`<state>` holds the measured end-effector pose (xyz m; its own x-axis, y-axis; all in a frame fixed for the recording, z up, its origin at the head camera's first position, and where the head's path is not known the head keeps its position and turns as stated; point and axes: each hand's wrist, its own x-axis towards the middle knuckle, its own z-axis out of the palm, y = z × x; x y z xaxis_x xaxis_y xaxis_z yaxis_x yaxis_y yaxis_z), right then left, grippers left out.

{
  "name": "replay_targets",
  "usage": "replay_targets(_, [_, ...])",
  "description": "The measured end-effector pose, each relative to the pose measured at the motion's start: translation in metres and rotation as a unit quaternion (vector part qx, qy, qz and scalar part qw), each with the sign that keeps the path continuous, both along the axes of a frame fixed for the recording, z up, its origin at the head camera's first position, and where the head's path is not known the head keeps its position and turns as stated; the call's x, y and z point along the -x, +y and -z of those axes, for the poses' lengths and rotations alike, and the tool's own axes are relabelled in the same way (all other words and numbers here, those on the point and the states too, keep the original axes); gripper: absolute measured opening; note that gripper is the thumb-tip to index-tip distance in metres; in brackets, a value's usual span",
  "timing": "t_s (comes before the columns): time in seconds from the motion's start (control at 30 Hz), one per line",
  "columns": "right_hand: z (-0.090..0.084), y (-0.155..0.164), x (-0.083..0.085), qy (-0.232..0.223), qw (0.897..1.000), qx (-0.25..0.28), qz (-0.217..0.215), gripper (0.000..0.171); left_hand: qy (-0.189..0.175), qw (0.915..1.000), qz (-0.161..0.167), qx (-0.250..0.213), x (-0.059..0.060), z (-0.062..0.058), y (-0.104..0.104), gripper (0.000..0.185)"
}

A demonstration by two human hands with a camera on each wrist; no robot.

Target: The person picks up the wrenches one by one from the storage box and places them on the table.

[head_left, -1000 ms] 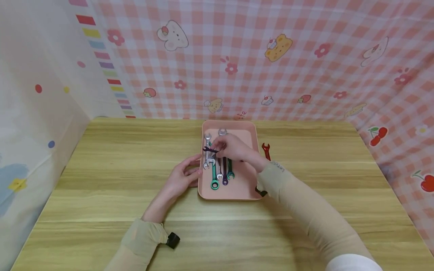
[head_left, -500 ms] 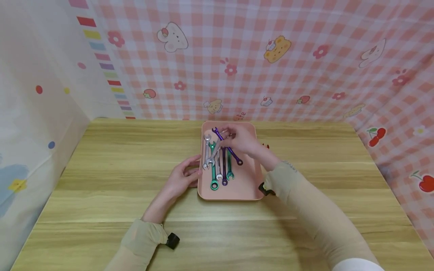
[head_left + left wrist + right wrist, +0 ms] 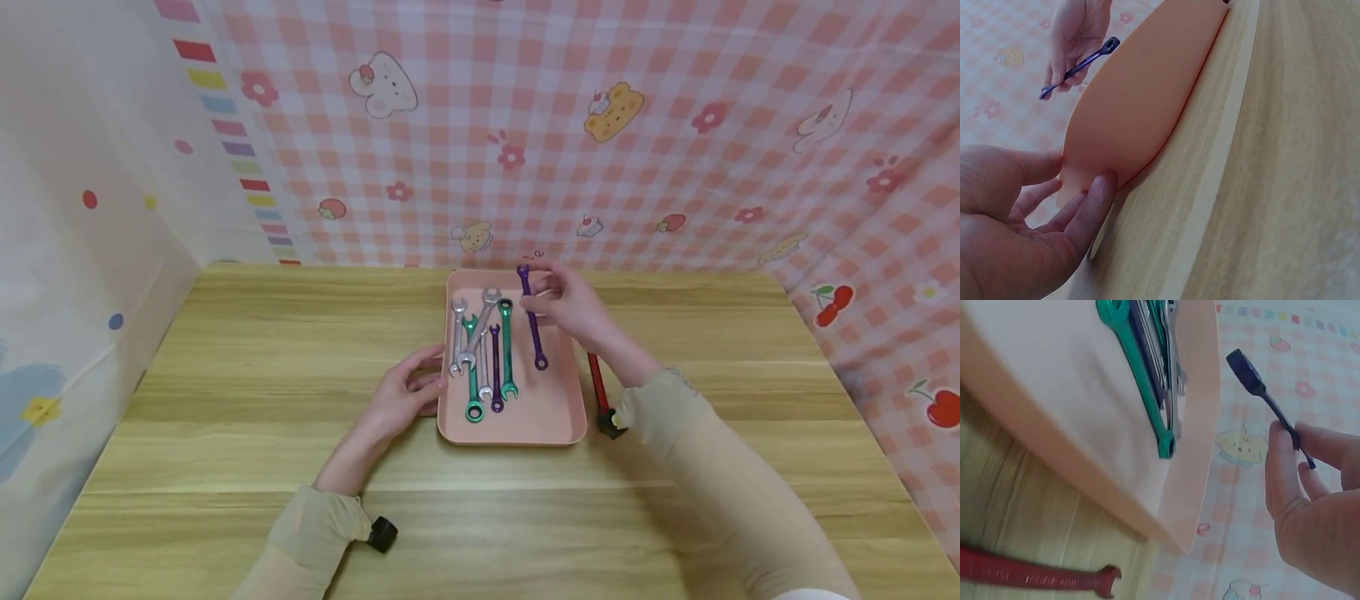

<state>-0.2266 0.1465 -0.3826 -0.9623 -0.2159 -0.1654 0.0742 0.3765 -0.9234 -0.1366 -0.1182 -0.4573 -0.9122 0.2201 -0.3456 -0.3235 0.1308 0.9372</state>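
Between thumb and fingers, my right hand (image 3: 573, 308) pinches a purple combination wrench (image 3: 533, 329), raised above the right half of a pink tray (image 3: 543, 425). In the right wrist view the held wrench (image 3: 1279, 412) slants upward from the fingertips. My left hand (image 3: 401, 392) touches the tray's left side; the left wrist view has its fingertips against the outer wall (image 3: 1129, 94). Inside the tray, silver, green and purple wrenches lie lengthwise in its left half, among them a green wrench (image 3: 506, 346) and a smaller purple wrench (image 3: 496, 371). One silver wrench (image 3: 481, 327) lies slanted across others.
A red wrench (image 3: 597, 383) lies on the wooden table (image 3: 480, 517) just right of the tray, partly hidden by the right wrist in the head view. Behind the table hangs a pink checked cloth (image 3: 450, 158).
My right hand has moved right with the purple wrench, turning it from crosswise over the other wrenches to nearly lengthwise over the tray's right half. The left hand has stayed put.
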Motion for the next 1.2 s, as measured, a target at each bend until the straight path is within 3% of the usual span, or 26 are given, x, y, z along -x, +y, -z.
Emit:
replay_targets(0.43, [-0.006, 0.059, -0.009, -0.004, 0.998, 0.040, 0.039, 0.053, 0.000, 1.0000, 0.001, 0.001, 0.000, 0.002, 0.000, 0.060])
replay_targets(0.57, [-0.003, 0.080, -0.012, -0.006, 0.998, 0.031, 0.046, 0.054, -0.001, 1.0000, 0.001, -0.001, 0.000, 0.002, 0.000, 0.060])
replay_targets(0.93, [0.027, 0.122, -0.021, -0.032, 0.998, -0.008, 0.046, 0.057, 0.001, 1.0000, 0.001, -0.004, 0.001, 0.001, 0.000, 0.060])
replay_targets(1.2, [0.047, 0.135, -0.023, -0.041, 0.997, -0.069, 0.021, 0.054, 0.002, 1.0000, 0.003, -0.001, 0.000, 0.000, -0.001, 0.061])
